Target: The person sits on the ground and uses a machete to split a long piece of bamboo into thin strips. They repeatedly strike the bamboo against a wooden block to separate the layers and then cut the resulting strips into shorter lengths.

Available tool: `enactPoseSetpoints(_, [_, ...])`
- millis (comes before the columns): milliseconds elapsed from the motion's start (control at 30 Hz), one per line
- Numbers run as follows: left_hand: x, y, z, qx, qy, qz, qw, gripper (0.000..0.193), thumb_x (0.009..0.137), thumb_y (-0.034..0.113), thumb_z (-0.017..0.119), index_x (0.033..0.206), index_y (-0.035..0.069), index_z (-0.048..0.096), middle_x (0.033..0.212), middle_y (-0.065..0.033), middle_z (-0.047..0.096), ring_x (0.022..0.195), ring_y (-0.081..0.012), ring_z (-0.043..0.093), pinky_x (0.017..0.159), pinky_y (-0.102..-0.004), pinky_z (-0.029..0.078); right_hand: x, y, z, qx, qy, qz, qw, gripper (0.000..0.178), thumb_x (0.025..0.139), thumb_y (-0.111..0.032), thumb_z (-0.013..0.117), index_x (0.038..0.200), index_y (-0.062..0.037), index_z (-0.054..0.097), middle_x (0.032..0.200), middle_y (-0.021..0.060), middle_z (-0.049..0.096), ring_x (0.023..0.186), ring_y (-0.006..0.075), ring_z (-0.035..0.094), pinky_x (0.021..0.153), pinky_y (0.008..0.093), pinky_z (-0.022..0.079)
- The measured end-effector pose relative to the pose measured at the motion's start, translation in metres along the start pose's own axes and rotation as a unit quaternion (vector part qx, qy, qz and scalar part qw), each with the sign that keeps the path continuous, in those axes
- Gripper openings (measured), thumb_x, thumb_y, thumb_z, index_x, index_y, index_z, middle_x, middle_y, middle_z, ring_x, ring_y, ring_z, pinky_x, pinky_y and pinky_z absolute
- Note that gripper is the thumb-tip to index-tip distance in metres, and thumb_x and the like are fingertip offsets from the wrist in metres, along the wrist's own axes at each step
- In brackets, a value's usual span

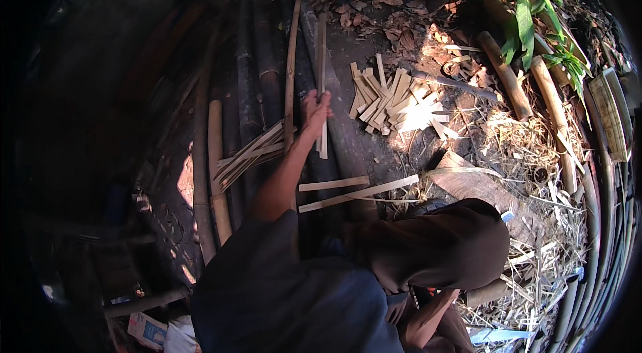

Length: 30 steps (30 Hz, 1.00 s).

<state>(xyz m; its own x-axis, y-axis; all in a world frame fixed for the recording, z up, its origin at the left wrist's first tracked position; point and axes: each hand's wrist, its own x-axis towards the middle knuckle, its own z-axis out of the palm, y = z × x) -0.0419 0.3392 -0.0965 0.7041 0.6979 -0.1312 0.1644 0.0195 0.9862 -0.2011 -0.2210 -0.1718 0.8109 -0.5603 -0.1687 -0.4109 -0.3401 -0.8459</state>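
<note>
My left hand (315, 111) is stretched out ahead, fingers closed round a few long, narrow bamboo strips (322, 52). They point away from me, and their lower ends show below the hand, over dark bamboo poles (344, 112). Left of the wrist, a bundle of pale bamboo strips (251, 156) lies across the poles. Nearer me, two loose strips (361, 194) rest by my raised knee. Of my right arm only the forearm (428, 319) shows at the lower right; my bent leg (441, 239) hides the hand.
A heap of short pale bamboo slats (401, 102) lies on the soil, right of my left hand, beside a long dark blade-like piece (458, 84). Farther right are cut bamboo lengths (505, 75), shavings (515, 132) and a flat wooden slab (471, 186). Dry leaves (388, 2) cover the far ground.
</note>
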Motion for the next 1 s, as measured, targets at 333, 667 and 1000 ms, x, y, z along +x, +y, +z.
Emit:
enactPoseSetpoints(333, [-0.032, -0.092, -0.241, 0.203, 0.254, -0.085, 0.942, 0.028, 0.089, 0.015, 0.063, 0.107, 0.005, 0.045, 0.072, -0.0102, 0.055, 0.053, -0.0185, 0.057, 0.04, -0.0313, 0.047, 0.008, 0.03, -0.003, -0.029, -0.022, 0.041, 0.998, 0.037, 0.098, -0.031, 0.051, 0.12, -0.0033, 0.064, 0.094, 0.0198, 0.06, 0.088, 0.0315, 0.06, 0.08, 0.0398, 0.048])
enactPoseSetpoints(667, [0.01, -0.098, -0.288, 0.66, 0.153, -0.255, 0.69, 0.028, 0.091, 0.031, 0.056, 0.104, 0.009, 0.067, 0.097, -0.0133, 0.068, 0.088, -0.0274, 0.067, 0.072, -0.0424, 0.055, -0.001, 0.047, -0.002, -0.048, -0.044, 0.06, 0.996, 0.036, 0.097, -0.029, 0.052, 0.115, -0.0016, 0.065, 0.093, 0.0206, 0.063, 0.088, 0.0322, 0.063, 0.081, 0.0405, 0.049])
enactPoseSetpoints(1000, [-0.008, -0.081, -0.218, 0.651, 0.115, -0.213, 0.719, 0.033, 0.083, 0.021, 0.064, 0.109, 0.001, 0.069, 0.117, -0.02, 0.066, 0.112, -0.0346, 0.063, 0.093, -0.042, 0.052, -0.013, 0.058, 0.002, -0.06, -0.029, 0.077, 0.995, 0.034, 0.096, -0.028, 0.052, 0.11, 0.0002, 0.067, 0.092, 0.0214, 0.067, 0.087, 0.0328, 0.066, 0.081, 0.0413, 0.05])
